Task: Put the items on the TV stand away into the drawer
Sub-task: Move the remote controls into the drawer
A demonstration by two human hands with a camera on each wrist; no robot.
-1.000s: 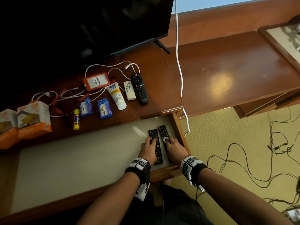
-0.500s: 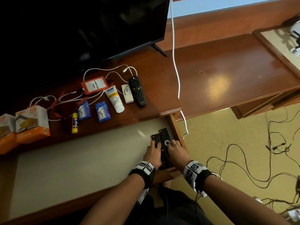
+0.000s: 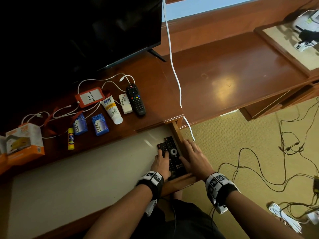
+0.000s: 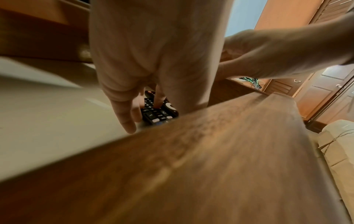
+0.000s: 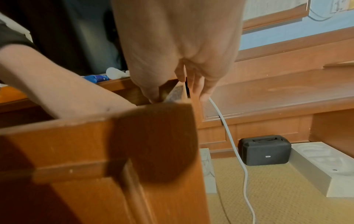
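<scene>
Two black remotes [image 3: 170, 152] lie side by side in the right front corner of the open drawer [image 3: 86, 169]. My left hand [image 3: 162, 156] rests on the left remote [image 4: 153, 112] with straight fingers pressing its buttons. My right hand [image 3: 189, 152] lies over the drawer's right side wall [image 5: 188, 97], thumb inside beside the right remote, fingers outside. On the TV stand lie a black remote [image 3: 136, 100], a small white remote [image 3: 125, 103], a cream tube [image 3: 112, 110], an orange badge holder [image 3: 88, 97], two blue soap packs [image 3: 100, 125], a yellow glue stick [image 3: 71, 139] and orange boxes [image 3: 24, 140].
The TV [image 3: 86, 31] stands behind the items, with white cables [image 3: 57, 114] looped among them. A white cord [image 3: 174, 75] hangs past the drawer's right corner. Black cables [image 3: 276, 161] sprawl on the carpet at right. A black case [image 5: 265, 150] sits under the bench.
Both remotes slid right and toward the drawer's front, ending against the side wall. My right hand shifted from on top of the right remote onto the drawer's side wall.
</scene>
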